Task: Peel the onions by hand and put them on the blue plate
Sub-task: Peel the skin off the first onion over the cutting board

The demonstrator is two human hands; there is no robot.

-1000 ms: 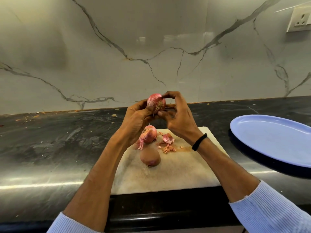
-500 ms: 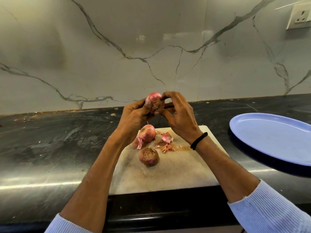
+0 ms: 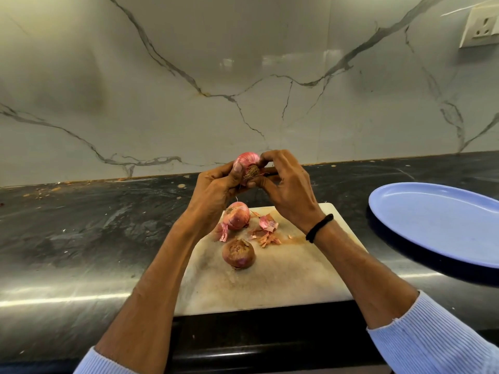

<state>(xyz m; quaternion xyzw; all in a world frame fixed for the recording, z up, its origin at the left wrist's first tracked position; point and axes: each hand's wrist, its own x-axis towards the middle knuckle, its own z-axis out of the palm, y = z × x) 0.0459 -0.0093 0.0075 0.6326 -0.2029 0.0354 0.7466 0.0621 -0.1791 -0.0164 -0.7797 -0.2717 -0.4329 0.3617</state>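
Head view: left hand (image 3: pixel 213 190) gripped an onion (image 3: pixel 244 161); right hand (image 3: pixel 289 190) pinched its root; two other onions (image 3: pixel 238 253) waited; blue plate (image 3: pixel 432 225) bore none.

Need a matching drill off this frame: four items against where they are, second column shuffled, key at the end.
Items
1. onion with root tuft facing camera
2. blue plate
3. peel scraps
4. socket

Places
A. loose on the cutting board
B. on the wall, top right
C. gripped between left hand and right hand, above the board
D. right of the board, nothing on it

Pairs: 1-C, 2-D, 3-A, 4-B
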